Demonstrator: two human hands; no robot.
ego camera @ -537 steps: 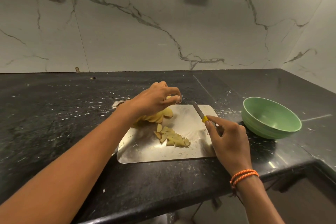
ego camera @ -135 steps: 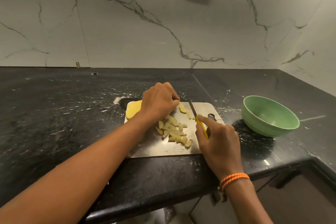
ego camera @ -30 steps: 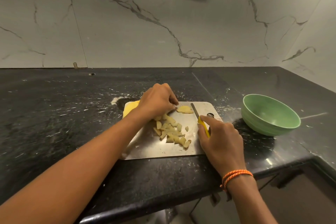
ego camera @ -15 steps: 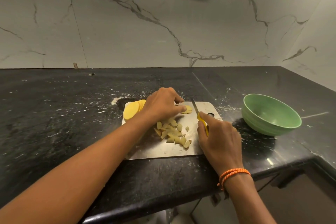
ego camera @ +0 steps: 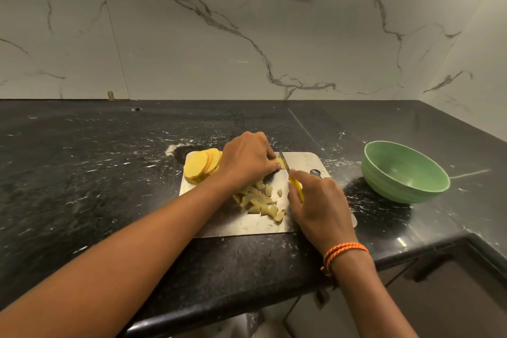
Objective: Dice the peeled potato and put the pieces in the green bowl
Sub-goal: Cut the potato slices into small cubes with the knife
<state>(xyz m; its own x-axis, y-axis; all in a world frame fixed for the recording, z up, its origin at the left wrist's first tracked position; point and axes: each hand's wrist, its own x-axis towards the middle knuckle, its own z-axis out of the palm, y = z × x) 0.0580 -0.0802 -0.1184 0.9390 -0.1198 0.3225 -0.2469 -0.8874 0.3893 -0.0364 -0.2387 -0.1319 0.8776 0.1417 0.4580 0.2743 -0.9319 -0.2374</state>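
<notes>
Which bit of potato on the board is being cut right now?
The slice under the left hand's fingertips, at the knife blade. The stacked slices lie left, untouched; the diced pile lies nearer.

You see a black surface flecked with white streaks, backed by a white marble wall with grey veins. The potato slices are bright yellow, the diced pieces paler. Your knife has a yellow handle, the board is silvery, the bowl pale green, your wristband orange.
</notes>
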